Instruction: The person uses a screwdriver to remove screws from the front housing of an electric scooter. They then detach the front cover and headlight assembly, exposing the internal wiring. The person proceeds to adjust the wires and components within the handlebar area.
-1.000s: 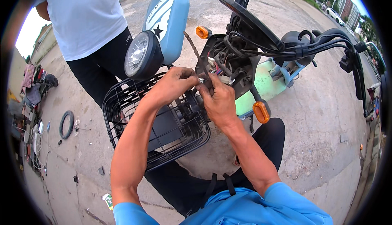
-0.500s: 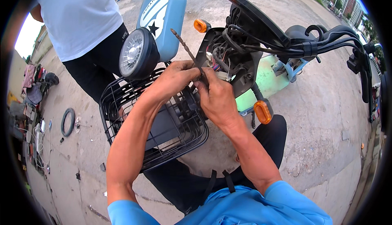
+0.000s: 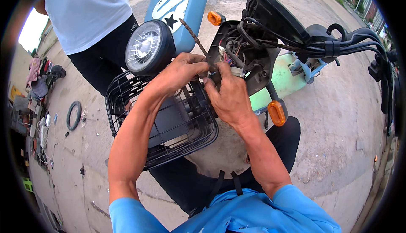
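My left hand (image 3: 186, 71) and my right hand (image 3: 230, 93) meet at the front of an electric scooter, fingers pinched together. From between them a thin brown, rough cable-like piece (image 3: 195, 38) sticks up and to the left; its lower end is hidden by my fingers. Just beyond my right hand, the opened front housing (image 3: 258, 74) shows a tangle of wires (image 3: 233, 53) and a pale connector (image 3: 237, 71). A round headlight (image 3: 146, 47), on a light blue front panel (image 3: 192, 23), is to the left of my hands, above the black wire basket (image 3: 160, 148).
Another person (image 3: 86, 15) stands at the far left, fingers at the panel's top edge. Orange turn signals (image 3: 277, 113) flank the housing. Handlebar cables (image 3: 351, 42) arch to the right. A black ring-shaped tube (image 3: 74, 115) lies on the concrete near piled goods at the left.
The headlight and blue panel have tilted and shifted slightly to the right. My fingertips have moved a little while staying around the brown piece. The whole view has shifted slightly.
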{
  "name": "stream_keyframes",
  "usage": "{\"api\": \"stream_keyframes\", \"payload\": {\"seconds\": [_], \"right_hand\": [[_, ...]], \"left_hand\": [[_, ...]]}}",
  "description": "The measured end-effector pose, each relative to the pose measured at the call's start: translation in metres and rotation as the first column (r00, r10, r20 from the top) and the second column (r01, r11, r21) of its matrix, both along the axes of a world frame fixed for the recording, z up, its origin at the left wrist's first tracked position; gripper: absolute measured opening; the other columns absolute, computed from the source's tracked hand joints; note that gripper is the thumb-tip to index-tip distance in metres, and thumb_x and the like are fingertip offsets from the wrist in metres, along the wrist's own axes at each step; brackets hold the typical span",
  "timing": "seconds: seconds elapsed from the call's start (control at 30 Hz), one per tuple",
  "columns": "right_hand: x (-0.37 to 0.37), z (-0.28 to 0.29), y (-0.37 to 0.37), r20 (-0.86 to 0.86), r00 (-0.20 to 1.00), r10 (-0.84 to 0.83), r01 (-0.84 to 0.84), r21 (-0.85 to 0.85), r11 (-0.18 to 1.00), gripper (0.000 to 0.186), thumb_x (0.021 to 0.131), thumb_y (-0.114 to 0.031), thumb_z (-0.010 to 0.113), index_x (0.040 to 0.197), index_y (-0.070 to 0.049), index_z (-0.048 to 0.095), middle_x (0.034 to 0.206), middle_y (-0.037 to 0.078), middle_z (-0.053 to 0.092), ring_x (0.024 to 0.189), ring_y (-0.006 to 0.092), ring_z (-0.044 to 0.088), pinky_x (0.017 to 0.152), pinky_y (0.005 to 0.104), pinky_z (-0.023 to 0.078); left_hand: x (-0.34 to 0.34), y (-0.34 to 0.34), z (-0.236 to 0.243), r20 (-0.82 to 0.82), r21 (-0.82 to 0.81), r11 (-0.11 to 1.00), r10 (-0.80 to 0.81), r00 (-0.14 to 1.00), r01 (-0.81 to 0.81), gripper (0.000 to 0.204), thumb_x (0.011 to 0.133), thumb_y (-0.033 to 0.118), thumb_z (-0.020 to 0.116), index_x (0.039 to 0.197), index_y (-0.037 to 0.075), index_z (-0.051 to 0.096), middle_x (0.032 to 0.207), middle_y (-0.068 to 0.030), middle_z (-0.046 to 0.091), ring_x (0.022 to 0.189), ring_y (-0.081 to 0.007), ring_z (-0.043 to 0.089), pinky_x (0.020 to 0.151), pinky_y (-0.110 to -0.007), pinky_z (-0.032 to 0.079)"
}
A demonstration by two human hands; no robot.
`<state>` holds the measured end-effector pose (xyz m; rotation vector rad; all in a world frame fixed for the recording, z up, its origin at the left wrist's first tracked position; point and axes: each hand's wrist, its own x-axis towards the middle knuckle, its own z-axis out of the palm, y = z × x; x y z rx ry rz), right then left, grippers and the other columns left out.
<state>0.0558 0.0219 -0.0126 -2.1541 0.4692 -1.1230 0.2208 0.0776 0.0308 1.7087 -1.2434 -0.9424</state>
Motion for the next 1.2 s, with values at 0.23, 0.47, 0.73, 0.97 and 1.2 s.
{"api": "stream_keyframes", "payload": {"seconds": [0.23, 0.47, 0.73, 0.97, 1.2], "right_hand": [[0.000, 0.001, -0.001, 0.007, 1.000, 0.029, -0.029, 0.011, 1.000, 0.025, 0.087, -0.007, 0.064, 0.101, 0.003, 0.047, 0.071, 0.029, 0.060, 0.072, 0.0486, 0.062, 0.062, 0.0523, 0.047], [-0.007, 0.008, 0.002, 0.069, 0.997, -0.046, 0.038, 0.117, 0.992, 0.030, 0.087, -0.011, 0.068, 0.106, 0.003, 0.051, 0.074, 0.025, 0.063, 0.074, 0.0434, 0.066, 0.063, 0.0483, 0.050], [-0.007, -0.001, 0.024, 0.194, 0.974, 0.115, -0.135, 0.095, 0.986, 0.031, 0.098, -0.019, 0.059, 0.119, 0.003, 0.059, 0.084, 0.014, 0.063, 0.073, 0.0270, 0.060, 0.072, 0.0364, 0.049], [-0.048, 0.040, 0.041, 0.095, 0.943, 0.320, -0.332, 0.378, 0.864, 0.032, 0.103, -0.026, 0.051, 0.107, 0.002, 0.065, 0.079, 0.010, 0.061, 0.071, 0.0182, 0.059, 0.064, 0.0342, 0.047], [-0.074, 0.081, 0.052, 0.158, 0.979, 0.130, -0.135, 0.017, 0.991, 0.040, 0.100, -0.031, 0.055, 0.102, 0.007, 0.067, 0.079, 0.009, 0.059, 0.064, 0.0127, 0.053, 0.056, 0.0260, 0.039]], "left_hand": [[-0.002, 0.001, 0.000, -0.121, -0.035, 0.999, 0.001, 0.993, -0.006, 0.018, 0.082, 0.015, 0.058, 0.084, -0.002, 0.065, 0.077, -0.0029, 0.059, 0.072, -0.0106, 0.053, 0.069, -0.026, 0.042], [0.056, 0.033, 0.007, -0.349, -0.217, 0.950, 0.141, 0.926, -0.226, 0.018, 0.083, 0.019, 0.053, 0.068, 0.008, 0.053, 0.065, 0.0007, 0.047, 0.063, -0.0089, 0.043, 0.059, -0.025, 0.034], [0.008, 0.029, -0.004, 0.722, -0.434, 0.888, 0.445, 0.530, -0.155, 0.028, 0.083, 0.002, 0.057, 0.111, 0.001, 0.061, 0.141, -0.0161, 0.047, 0.123, -0.0387, 0.054, 0.101, -0.046, 0.046], [0.047, 0.039, -0.014, 0.873, -0.482, 0.820, 0.479, -0.091, -0.309, 0.038, 0.087, 0.016, 0.069, 0.119, -0.004, 0.062, 0.147, -0.0234, 0.040, 0.138, -0.0388, 0.038, 0.113, -0.044, 0.034], [-0.020, 0.075, 0.045, 0.606, -0.200, 0.969, 0.239, 0.759, -0.145, 0.042, 0.092, 0.025, 0.066, 0.122, -0.002, 0.062, 0.132, -0.0243, 0.056, 0.122, -0.0388, 0.056, 0.104, -0.043, 0.045]]}}
